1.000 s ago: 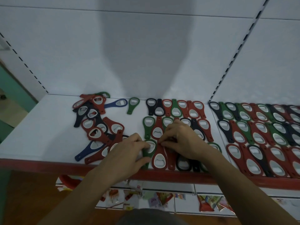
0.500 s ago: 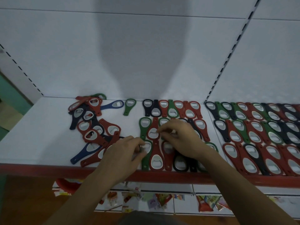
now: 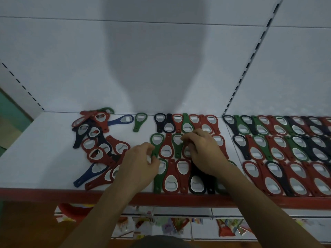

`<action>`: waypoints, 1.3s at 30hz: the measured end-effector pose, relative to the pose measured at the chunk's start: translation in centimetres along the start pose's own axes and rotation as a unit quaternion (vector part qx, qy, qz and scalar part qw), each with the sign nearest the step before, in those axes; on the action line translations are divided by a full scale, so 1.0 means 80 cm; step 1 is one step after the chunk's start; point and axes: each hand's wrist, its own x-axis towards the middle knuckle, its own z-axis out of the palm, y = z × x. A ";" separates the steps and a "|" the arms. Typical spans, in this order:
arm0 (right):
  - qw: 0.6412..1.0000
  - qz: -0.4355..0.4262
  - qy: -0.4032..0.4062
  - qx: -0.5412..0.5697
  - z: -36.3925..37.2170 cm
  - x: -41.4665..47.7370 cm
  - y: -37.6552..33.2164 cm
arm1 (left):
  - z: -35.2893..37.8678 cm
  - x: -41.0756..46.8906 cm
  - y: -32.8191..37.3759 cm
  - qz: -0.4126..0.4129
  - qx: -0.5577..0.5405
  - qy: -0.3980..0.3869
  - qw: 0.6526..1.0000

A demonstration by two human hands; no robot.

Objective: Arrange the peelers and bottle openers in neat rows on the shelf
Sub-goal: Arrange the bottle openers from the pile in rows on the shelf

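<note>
Right hand (image 3: pixel 204 153) is curled over a red bottle opener (image 3: pixel 186 152) in the middle row on the shelf (image 3: pixel 44 158), fingertips pinching its wide head. Left hand (image 3: pixel 138 169) hovers just beside a green bottle opener (image 3: pixel 157 140), fingers curled; whether it holds anything cannot be determined. Unsorted openers lie in a loose pile (image 3: pixel 100 145) at left. Expected handling: each opener is light, flat and rigid, with a coated body around a smooth metal insert. Grip the head's side edges or the narrow handle
</note>
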 end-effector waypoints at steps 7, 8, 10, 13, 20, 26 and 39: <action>0.991 0.113 0.032 -0.062 -0.001 0.019 0.007 | 0.000 0.037 0.009 -0.023 -0.013 0.001 1.000; 0.990 0.125 0.009 -0.070 0.000 0.022 0.010 | 0.001 0.038 0.008 -0.023 -0.014 -0.001 1.000; 0.988 0.131 -0.028 -0.083 0.002 0.023 0.016 | 0.003 0.039 0.004 -0.026 -0.020 -0.005 0.999; 0.989 0.127 -0.017 -0.077 0.003 0.023 0.020 | -0.001 0.052 -0.002 -0.038 -0.036 -0.003 0.999; 0.976 0.203 -0.010 -0.080 -0.009 0.040 0.032 | 0.006 0.094 0.007 -0.047 -0.035 -0.023 0.998; 0.976 0.195 0.035 -0.091 -0.008 0.052 0.013 | -0.017 0.115 -0.016 0.001 0.052 0.008 0.999; 0.995 0.022 0.100 0.005 0.039 0.141 -0.092 | -0.069 0.199 -0.061 0.134 0.215 -0.086 0.964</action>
